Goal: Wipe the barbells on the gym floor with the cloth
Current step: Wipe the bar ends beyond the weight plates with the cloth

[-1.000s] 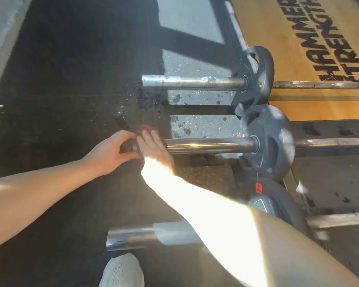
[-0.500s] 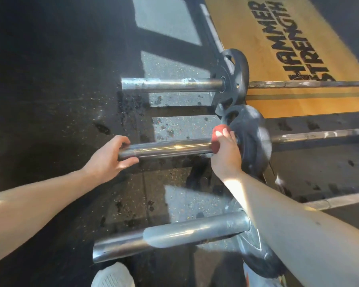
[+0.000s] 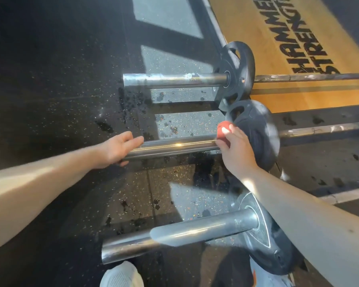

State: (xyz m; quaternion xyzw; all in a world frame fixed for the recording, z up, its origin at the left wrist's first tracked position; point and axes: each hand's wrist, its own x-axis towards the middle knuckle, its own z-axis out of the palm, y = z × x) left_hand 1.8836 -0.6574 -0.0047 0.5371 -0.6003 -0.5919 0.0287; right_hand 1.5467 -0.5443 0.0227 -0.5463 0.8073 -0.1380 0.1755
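Pinching a small red cloth (image 3: 223,129), the right hand (image 3: 235,151) presses it onto the middle shiny chrome barbell sleeve (image 3: 174,147); the left hand (image 3: 117,151), fingers nearly straight, seemingly steadies it.

weight room of a gym. black rubber floor (image 3: 50,90) flecked with coloured specks, sun patches across it. three bars lie side by side on it: far barbell (image 3: 174,79), middle barbell (image 3: 174,147), near barbell (image 3: 184,233), each with a black weight plate (image 3: 239,73) on a chrome sleeve. beyond them, a wooden lifting platform (image 3: 267,34) printed "hammer strength" in black letters.
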